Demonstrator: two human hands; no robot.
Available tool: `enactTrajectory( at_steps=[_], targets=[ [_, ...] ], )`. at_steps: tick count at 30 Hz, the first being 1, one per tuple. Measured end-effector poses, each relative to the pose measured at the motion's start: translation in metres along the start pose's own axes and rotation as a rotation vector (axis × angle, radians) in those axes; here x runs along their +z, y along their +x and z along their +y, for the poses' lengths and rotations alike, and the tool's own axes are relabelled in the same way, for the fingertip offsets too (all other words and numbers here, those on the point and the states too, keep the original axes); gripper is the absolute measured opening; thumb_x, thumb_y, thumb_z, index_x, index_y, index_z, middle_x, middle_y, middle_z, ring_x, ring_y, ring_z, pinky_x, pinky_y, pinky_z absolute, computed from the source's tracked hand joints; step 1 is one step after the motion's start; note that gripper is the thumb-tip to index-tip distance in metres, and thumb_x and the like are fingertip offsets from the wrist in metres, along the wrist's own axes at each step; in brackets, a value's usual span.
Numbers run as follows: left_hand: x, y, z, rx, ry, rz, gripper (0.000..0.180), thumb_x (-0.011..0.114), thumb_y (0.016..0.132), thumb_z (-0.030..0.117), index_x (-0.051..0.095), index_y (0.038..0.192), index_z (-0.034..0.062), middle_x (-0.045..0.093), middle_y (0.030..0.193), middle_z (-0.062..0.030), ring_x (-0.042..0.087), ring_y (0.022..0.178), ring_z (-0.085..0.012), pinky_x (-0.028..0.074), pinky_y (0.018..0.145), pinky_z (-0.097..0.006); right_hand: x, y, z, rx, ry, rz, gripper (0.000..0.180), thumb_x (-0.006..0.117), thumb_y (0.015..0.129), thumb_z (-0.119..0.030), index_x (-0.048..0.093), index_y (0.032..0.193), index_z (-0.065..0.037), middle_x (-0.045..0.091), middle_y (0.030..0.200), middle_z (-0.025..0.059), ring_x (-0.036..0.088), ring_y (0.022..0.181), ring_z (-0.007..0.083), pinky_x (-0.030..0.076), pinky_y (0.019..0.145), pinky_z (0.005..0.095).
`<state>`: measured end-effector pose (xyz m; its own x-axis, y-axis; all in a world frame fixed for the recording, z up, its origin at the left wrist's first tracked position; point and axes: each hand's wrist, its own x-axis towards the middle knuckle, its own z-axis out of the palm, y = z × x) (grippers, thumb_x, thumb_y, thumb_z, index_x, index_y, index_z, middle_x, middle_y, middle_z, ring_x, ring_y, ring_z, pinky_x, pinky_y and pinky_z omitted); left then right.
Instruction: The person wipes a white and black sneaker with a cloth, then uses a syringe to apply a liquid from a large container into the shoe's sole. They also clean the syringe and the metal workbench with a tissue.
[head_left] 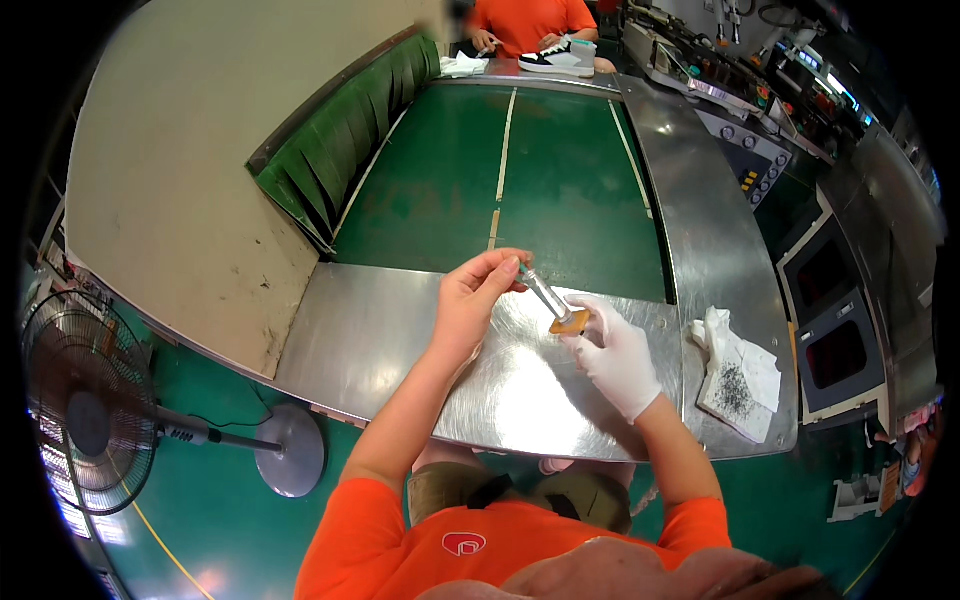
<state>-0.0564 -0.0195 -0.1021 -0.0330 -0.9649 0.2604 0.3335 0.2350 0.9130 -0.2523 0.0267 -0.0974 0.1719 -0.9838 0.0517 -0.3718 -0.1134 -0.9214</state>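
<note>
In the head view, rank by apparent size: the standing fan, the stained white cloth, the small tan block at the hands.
1. Standing fan, though nearness may inflate it.
2. Stained white cloth.
3. Small tan block, clearly smallest.

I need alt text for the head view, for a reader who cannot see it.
A bare left hand and a white-gloved right hand together hold a small brush with a tan head over a steel table. A stained white cloth lies to the right.
</note>
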Motion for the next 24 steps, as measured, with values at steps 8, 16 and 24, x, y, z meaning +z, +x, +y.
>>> enactTrajectory(
  at_steps=[8, 16, 24],
  targets=[
    [0.002, 0.003, -0.003, -0.172, -0.062, 0.023, 0.029, 0.057, 0.096, 0.023, 0.067, 0.103, -0.003, 0.069, 0.101, -0.0134, 0.065, 0.085, -0.016, 0.053, 0.079, -0.03, 0.007, 0.002, 0.014, -0.475, -0.54, 0.221, 0.04, 0.066, 0.085, -0.017, 0.052, 0.122, -0.01, 0.066, 0.091, 0.0144, 0.066, 0.079, 0.0332, 0.052, 0.065, 0.0374],
    [0.003, -0.001, -0.008, -0.066, -0.021, 0.009, 0.026, 0.057, 0.095, 0.019, 0.067, 0.098, -0.0051, 0.069, 0.098, -0.0137, 0.065, 0.089, -0.0181, 0.052, 0.085, -0.031, 0.01, -0.002, 0.012, -0.512, -0.404, 0.202, 0.034, 0.07, 0.082, -0.011, 0.06, 0.115, -0.005, 0.069, 0.088, 0.0138, 0.067, 0.066, 0.026, 0.05, 0.056, 0.0346],
    [0.011, -0.016, 0.014, -0.023, -0.135, -0.05, 0.028, 0.053, 0.097, 0.021, 0.063, 0.091, -0.0046, 0.064, 0.089, -0.0122, 0.061, 0.087, -0.0191, 0.047, 0.085, -0.031, 0.0, -0.002, -0.002, 0.133, 0.541, -0.316, 0.027, 0.063, 0.088, -0.012, 0.06, 0.113, -0.003, 0.062, 0.073, 0.004, 0.058, 0.055, 0.0082, 0.044, 0.043, 0.022]
  ],
)
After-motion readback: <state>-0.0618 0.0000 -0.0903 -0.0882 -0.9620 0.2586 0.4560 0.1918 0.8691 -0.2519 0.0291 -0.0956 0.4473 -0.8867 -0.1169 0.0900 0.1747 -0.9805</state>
